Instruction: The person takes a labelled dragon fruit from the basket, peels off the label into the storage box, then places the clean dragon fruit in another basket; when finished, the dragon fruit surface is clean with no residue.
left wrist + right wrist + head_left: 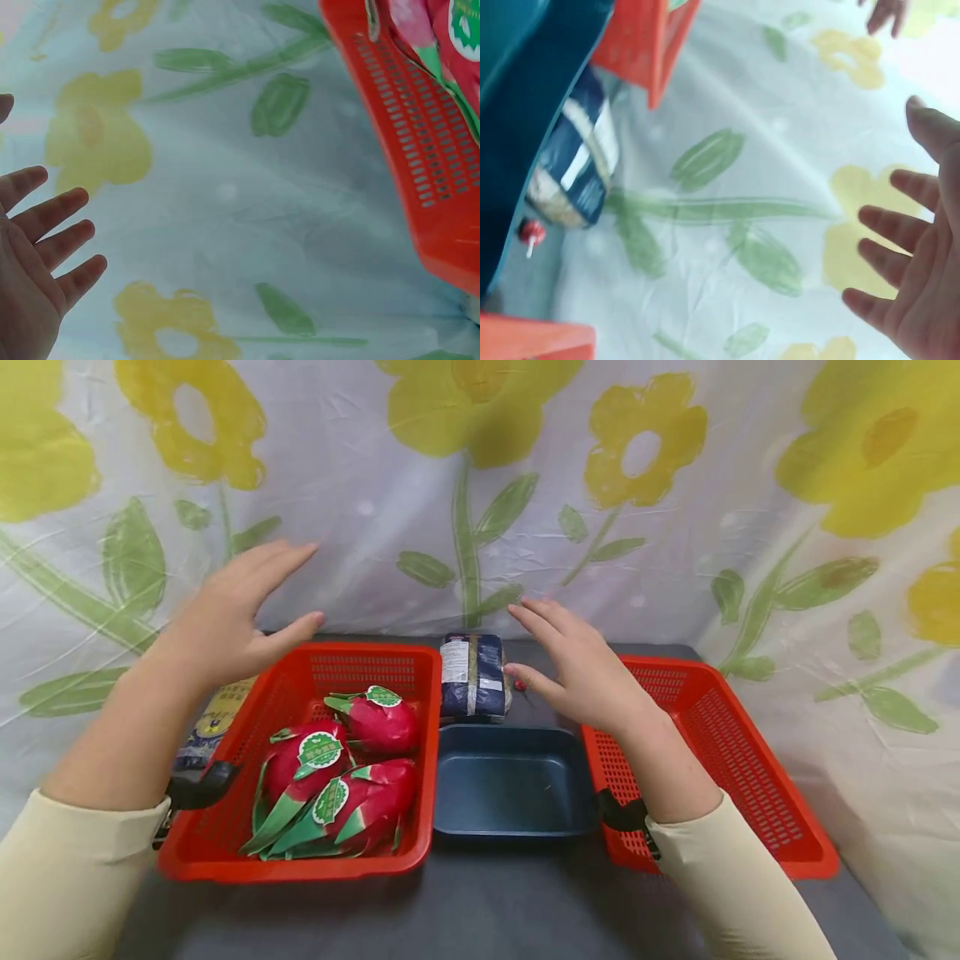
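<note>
My left hand [232, 610] hovers above the far left side of a red plastic basket [300, 872], fingers extended and holding nothing. Inside that basket lie three dragon fruits [386, 727] with green-and-white stickers. My right hand [581, 664] is raised between a dark blue tray [517, 789] and a second red basket [720, 760], its fingers spread and free of any object. Both wrist views show the palms with fingers apart, the left hand [37, 247] and the right hand [922, 247] touching nothing.
Behind the tray stands a dark blue printed package [472, 677], with a small red-topped item [531, 232] beside it. Another yellow and blue packet [213, 722] sits left of the left basket. A flower-patterned cloth [360, 527] hangs behind the grey table [495, 902].
</note>
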Motion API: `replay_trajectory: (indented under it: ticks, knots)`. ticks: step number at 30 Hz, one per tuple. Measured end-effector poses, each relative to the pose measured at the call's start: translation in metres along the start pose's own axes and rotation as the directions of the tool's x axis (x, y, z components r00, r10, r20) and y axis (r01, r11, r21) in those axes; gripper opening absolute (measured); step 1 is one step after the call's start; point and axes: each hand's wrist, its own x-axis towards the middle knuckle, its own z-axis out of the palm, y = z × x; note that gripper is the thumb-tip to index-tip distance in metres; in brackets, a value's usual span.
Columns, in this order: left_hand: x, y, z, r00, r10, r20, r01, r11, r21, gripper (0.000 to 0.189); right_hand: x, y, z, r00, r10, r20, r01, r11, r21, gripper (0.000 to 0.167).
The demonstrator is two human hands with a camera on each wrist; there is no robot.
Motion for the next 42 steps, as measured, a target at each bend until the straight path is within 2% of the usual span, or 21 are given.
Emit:
replay_trajectory:
  ticks: [3, 7, 10, 13, 19, 23, 27, 29, 32, 37, 40, 42]
  knots:
    - [-0.015, 0.011, -0.007, 0.999, 0.027, -0.033, -0.027, 0.999, -0.018, 0.070, -0.016, -0.008, -0.002, 1.000, 0.004, -0.002, -0.004, 0.999, 0.047, 0.075]
    - [-0.037, 0.016, -0.008, 0.993, 0.069, -0.092, -0.072, 0.997, -0.034, 0.070, -0.034, -0.018, -0.003, 1.000, 0.020, 0.004, -0.020, 0.996, 0.089, 0.075]
    - [-0.056, 0.020, -0.006, 0.990, 0.072, -0.124, -0.077, 0.996, -0.034, 0.076, -0.045, -0.027, -0.001, 1.000, 0.022, 0.013, -0.023, 0.993, 0.120, 0.073]
    - [-0.075, 0.027, -0.004, 0.989, 0.050, -0.142, -0.057, 0.997, -0.044, 0.080, -0.053, -0.035, 0.004, 1.000, 0.014, 0.021, -0.017, 0.989, 0.149, 0.071]
    - [-0.117, 0.038, 0.002, 0.991, -0.038, -0.126, 0.029, 0.997, -0.074, 0.075, -0.059, -0.046, 0.018, 0.999, -0.033, 0.011, 0.030, 0.982, 0.186, 0.064]
    - [-0.142, 0.040, 0.014, 0.990, -0.087, -0.114, 0.077, 0.993, -0.090, 0.083, -0.060, -0.051, 0.031, 0.998, -0.065, -0.011, 0.065, 0.979, 0.192, 0.059]
    - [-0.166, 0.041, 0.029, 0.984, -0.164, -0.071, 0.157, 0.984, -0.089, 0.096, -0.062, -0.058, 0.047, 0.997, -0.076, -0.027, 0.080, 0.974, 0.214, 0.058]
    - [-0.178, 0.041, 0.035, 0.978, -0.202, -0.058, 0.196, 0.976, -0.094, 0.097, -0.064, -0.062, 0.056, 0.996, -0.087, -0.028, 0.091, 0.969, 0.229, 0.057]
    - [-0.193, 0.043, 0.041, 0.961, -0.276, -0.033, 0.272, 0.958, -0.095, 0.095, -0.065, -0.067, 0.069, 0.995, -0.101, -0.011, 0.101, 0.963, 0.249, 0.056]
    - [-0.214, 0.047, 0.050, 0.920, -0.391, -0.001, 0.389, 0.917, -0.088, 0.090, -0.066, -0.077, 0.087, 0.990, -0.129, 0.053, 0.110, 0.956, 0.273, 0.054]
    - [-0.223, 0.047, 0.057, 0.908, -0.418, -0.020, 0.414, 0.904, -0.112, 0.089, -0.063, -0.083, 0.095, 0.985, -0.154, 0.082, 0.124, 0.950, 0.288, 0.054]
    - [-0.228, 0.046, 0.061, 0.909, -0.412, -0.057, 0.402, 0.906, -0.132, 0.088, -0.061, -0.088, 0.100, 0.982, -0.164, 0.097, 0.130, 0.948, 0.290, 0.054]
